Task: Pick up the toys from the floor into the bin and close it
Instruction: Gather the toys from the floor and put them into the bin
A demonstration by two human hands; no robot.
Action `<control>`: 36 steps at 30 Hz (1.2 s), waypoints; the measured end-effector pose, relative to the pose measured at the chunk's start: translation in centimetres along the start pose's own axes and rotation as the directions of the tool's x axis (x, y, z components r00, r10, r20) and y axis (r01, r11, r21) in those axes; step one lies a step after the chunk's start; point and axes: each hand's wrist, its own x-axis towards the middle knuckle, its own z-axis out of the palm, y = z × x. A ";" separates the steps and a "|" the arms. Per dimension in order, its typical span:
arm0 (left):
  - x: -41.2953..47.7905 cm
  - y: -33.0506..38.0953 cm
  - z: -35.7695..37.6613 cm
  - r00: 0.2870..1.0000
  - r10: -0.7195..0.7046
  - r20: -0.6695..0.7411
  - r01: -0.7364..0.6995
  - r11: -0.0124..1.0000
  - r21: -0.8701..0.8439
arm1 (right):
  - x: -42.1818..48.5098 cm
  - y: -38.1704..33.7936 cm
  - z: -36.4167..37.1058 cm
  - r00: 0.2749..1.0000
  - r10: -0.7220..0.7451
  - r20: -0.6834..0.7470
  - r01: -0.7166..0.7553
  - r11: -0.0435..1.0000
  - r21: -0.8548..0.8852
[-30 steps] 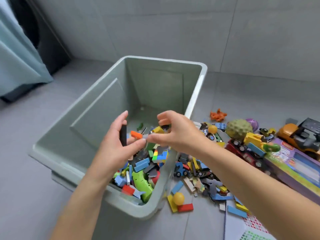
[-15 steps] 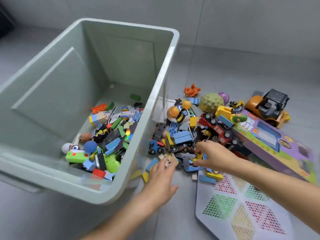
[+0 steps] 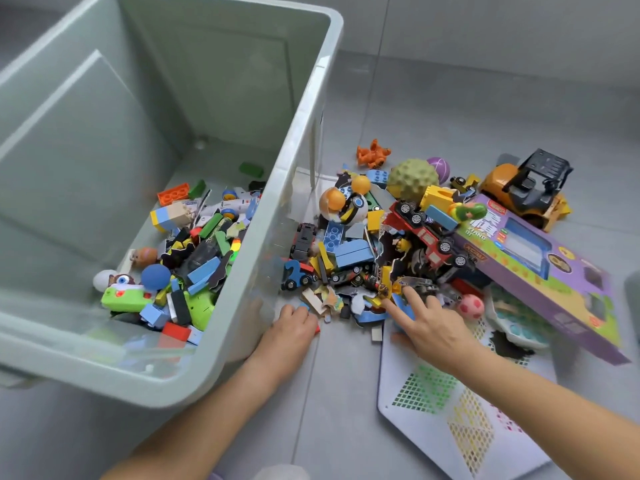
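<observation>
Down on the floor (image 3: 450, 98), the right hand (image 3: 429, 327) rests on the toy pile (image 3: 353, 252) beside the bin (image 3: 298, 140), fingers spread, index touching puzzle pieces. The left hand (image 3: 292, 327) curls over small pieces by the bin's wall; whether its fingers pinch any cannot be told. More toys lie inside the bin.

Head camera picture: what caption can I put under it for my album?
Cleanup: left hand and right hand at the toy pile beside the partly filled bin.

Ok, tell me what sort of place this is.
Probably a room in a home: a heap of toys lies on a grey tiled floor beside a plastic storage bin, with a tiled wall behind.
</observation>
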 end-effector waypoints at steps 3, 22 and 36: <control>0.8 0.3 0.0 0.995 -0.078 0.068 0.085 0.990 -0.110 | -0.4 0.1 0.9 0.997 0.057 -0.050 -0.056 0.998 0.024; -0.3 5.5 -4.2 0.931 -0.355 0.084 0.255 0.471 -0.845 | -0.6 -0.8 -2.5 0.949 0.307 -0.071 -0.145 0.624 0.768; -8.0 2.6 -26.3 0.670 -0.605 -0.430 -0.271 0.339 -0.901 | 4.4 -6.9 -26.3 0.775 0.250 -0.580 0.530 0.243 0.812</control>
